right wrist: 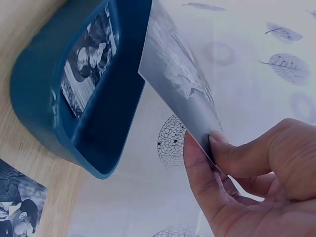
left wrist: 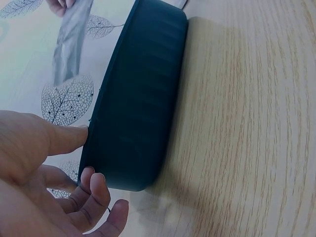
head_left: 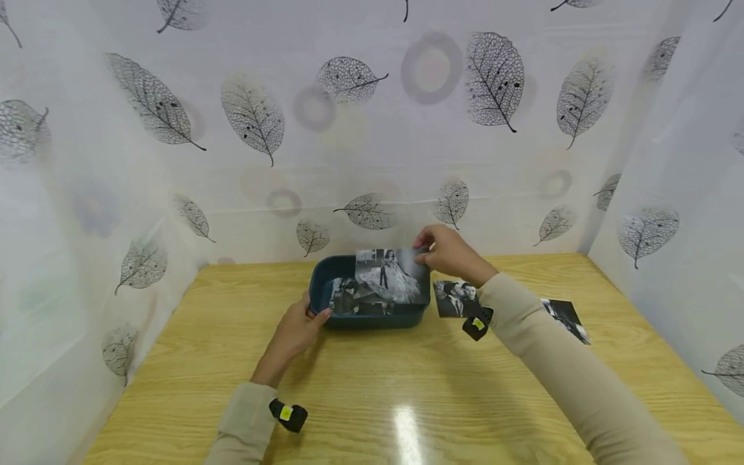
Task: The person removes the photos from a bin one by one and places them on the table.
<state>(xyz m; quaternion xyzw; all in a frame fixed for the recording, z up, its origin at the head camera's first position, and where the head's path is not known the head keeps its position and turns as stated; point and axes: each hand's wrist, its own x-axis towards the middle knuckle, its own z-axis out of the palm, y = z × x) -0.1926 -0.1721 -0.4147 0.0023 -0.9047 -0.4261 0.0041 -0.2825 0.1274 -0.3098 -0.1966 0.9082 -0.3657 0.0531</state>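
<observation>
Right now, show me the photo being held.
The gown photo, pinched by the right hand; the others are in the bin or on the table.

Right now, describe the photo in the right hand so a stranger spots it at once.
On the wooden table stands a dark blue basin. Near its rim, the right hand pinches a photo by its edge. Unlike other photos lying in the basin or on the table, this one is held up and shows a wide pale gown.

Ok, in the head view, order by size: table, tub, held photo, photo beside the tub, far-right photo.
1. Table
2. Tub
3. Held photo
Unranked: photo beside the tub and far-right photo; both look smaller, but the right arm partly hides each.
</observation>
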